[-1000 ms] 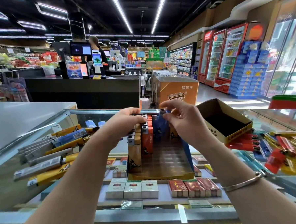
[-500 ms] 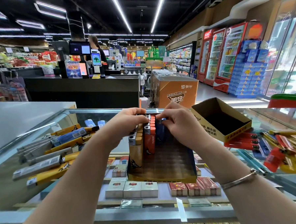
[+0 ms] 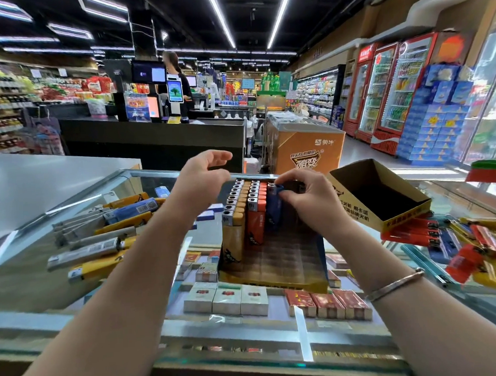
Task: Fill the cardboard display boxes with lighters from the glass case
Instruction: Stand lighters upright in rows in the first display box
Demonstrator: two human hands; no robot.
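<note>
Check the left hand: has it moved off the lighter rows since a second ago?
Yes. The left hand has lifted up and away from the yellow lighters in the display box; it now hangs open above them.

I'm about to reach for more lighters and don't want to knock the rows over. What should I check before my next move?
1. Right hand has the blue lighter seated: cannot tell, fingers hide its base.
2. Left hand free: ok, open above the rows, holding nothing.
3. Yellow and orange rows upright: ok.
4. Room left in the display box: ok, the near part is bare.
5. Loose lighters in reach on the glass to the left: ok.
6. Second box steady: not ok, tilted on red lighters.
</note>
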